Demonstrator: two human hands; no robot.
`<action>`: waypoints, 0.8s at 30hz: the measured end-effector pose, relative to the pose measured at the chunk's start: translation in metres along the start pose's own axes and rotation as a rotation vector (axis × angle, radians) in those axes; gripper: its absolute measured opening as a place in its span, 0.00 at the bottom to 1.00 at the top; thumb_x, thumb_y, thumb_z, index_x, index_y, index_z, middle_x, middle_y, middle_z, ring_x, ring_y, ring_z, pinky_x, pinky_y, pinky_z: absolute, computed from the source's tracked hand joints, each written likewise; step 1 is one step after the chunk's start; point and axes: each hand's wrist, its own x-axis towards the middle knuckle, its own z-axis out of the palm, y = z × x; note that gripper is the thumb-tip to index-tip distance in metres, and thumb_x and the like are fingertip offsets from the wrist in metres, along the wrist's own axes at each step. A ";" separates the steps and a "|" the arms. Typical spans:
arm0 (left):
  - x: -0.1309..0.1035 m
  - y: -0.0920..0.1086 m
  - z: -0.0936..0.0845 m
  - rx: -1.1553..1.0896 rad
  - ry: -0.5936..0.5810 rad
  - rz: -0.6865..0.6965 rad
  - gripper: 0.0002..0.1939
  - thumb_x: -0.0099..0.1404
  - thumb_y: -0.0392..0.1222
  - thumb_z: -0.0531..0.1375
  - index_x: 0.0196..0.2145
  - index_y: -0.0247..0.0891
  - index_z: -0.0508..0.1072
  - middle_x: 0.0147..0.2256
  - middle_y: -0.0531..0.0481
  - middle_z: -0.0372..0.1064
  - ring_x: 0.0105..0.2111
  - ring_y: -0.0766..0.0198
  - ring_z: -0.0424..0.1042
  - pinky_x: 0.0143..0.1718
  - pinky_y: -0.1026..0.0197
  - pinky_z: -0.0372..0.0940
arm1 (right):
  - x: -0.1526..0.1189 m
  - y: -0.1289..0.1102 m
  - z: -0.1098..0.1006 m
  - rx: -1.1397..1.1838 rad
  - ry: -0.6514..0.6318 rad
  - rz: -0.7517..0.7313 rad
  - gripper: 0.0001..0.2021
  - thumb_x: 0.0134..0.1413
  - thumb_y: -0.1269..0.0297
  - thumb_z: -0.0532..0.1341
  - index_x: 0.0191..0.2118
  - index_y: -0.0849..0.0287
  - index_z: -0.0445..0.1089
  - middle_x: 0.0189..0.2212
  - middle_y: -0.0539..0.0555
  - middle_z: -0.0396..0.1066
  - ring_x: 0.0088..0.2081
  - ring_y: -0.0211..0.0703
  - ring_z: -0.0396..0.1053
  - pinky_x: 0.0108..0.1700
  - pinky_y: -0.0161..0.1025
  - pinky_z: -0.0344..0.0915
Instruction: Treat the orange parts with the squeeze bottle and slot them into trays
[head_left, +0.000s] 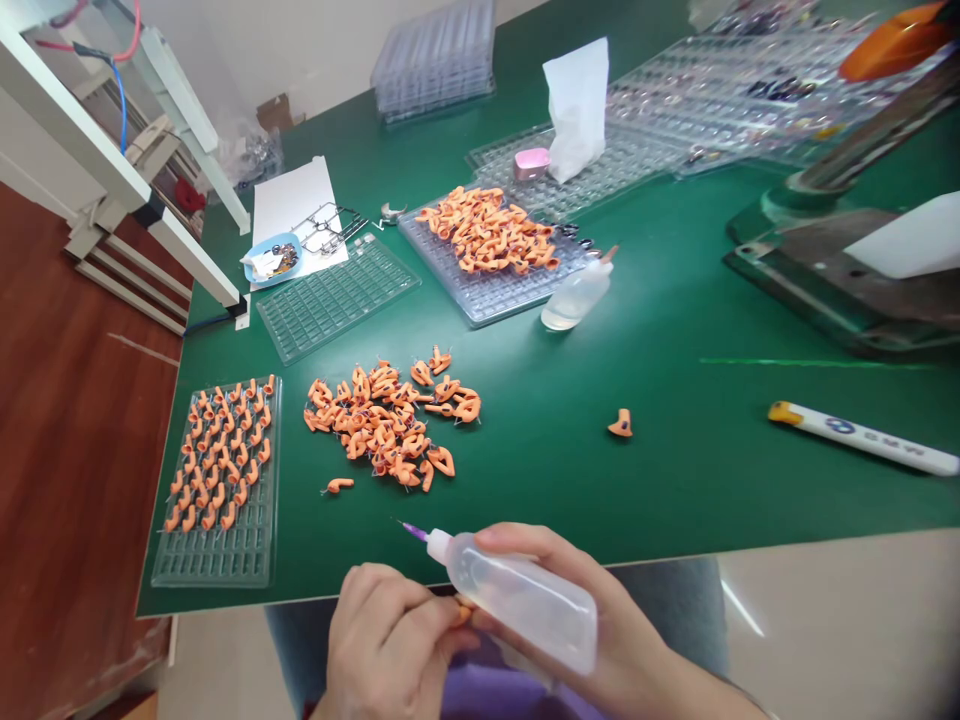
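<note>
In front of the table's near edge, my right hand [600,610] is wrapped round a translucent squeeze bottle [536,610] with a purple needle tip. The needle points up and left, away from the part. My left hand [390,640] is closed, pinching a small orange plastic part [464,608], mostly hidden by fingers. My right fingertips meet that part too; whether they grip it I cannot tell. Beyond my hands lies a loose pile of curved orange parts [382,430] with thin wires. One single orange part [621,424] lies apart on the right.
On the left, a clear tray [217,570] holds rows of orange parts. Farther back are an empty-celled tray [337,295], a tray heaped with orange parts [495,235], a second bottle [577,295] and a blue dish [259,272]. A marker [862,438] and a metal stand [832,270] are right.
</note>
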 end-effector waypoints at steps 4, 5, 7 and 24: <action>0.000 0.000 -0.001 -0.012 -0.001 0.012 0.03 0.68 0.33 0.61 0.37 0.36 0.75 0.28 0.51 0.74 0.29 0.64 0.69 0.31 0.62 0.66 | 0.002 -0.004 -0.003 -0.042 -0.011 -0.027 0.25 0.52 0.79 0.68 0.52 0.45 0.70 0.41 0.49 0.79 0.36 0.39 0.79 0.40 0.29 0.74; 0.001 0.000 -0.002 -0.019 -0.005 0.019 0.03 0.69 0.32 0.61 0.37 0.36 0.75 0.28 0.51 0.74 0.29 0.64 0.69 0.30 0.62 0.66 | 0.003 -0.005 -0.003 -0.059 -0.015 -0.037 0.24 0.51 0.79 0.68 0.51 0.47 0.71 0.40 0.50 0.79 0.36 0.40 0.79 0.39 0.29 0.74; 0.002 0.000 -0.003 -0.033 -0.016 0.031 0.04 0.69 0.32 0.60 0.38 0.36 0.75 0.28 0.50 0.74 0.29 0.64 0.69 0.30 0.62 0.67 | 0.003 -0.007 -0.004 -0.097 -0.024 -0.057 0.25 0.50 0.80 0.67 0.51 0.47 0.71 0.40 0.50 0.79 0.36 0.41 0.79 0.39 0.30 0.75; -0.007 0.000 0.003 0.114 0.026 0.093 0.08 0.66 0.27 0.60 0.42 0.35 0.75 0.31 0.49 0.75 0.32 0.62 0.71 0.35 0.59 0.66 | -0.003 0.004 0.015 -0.053 0.331 -0.053 0.22 0.63 0.63 0.66 0.57 0.42 0.59 0.37 0.49 0.68 0.29 0.38 0.71 0.31 0.33 0.74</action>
